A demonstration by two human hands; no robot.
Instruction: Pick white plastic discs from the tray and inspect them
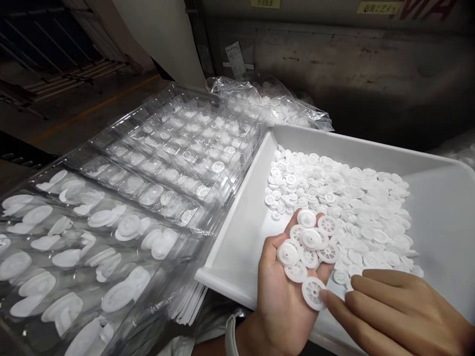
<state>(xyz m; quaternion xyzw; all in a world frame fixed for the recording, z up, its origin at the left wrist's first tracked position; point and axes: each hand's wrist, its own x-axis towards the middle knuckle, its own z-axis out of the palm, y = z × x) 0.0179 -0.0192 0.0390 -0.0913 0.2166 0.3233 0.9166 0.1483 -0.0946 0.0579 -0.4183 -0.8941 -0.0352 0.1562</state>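
Palm up, my left hand [282, 301] cradles several small white plastic wheels [310, 239], some with spokes and some with solid faces. My right hand [397, 311] reaches in from the lower right, back upward. Its index fingertip meets the rim of a spoked white plastic wheel [312, 292] at the edge of my left palm; the thumb is hidden beneath. Both hands are over the near side of a white plastic bin [237, 267]. Behind them lies a heap of loose white wheels [334, 193] in that bin.
Clear plastic trays [148, 163], divided into compartments with white parts inside, stand at the left against the bin. A clear bag [282, 106] of white parts lies beyond the bin. Stacked paper sheets [189, 301] stick out below. A dark metal panel [352, 79] rises behind.
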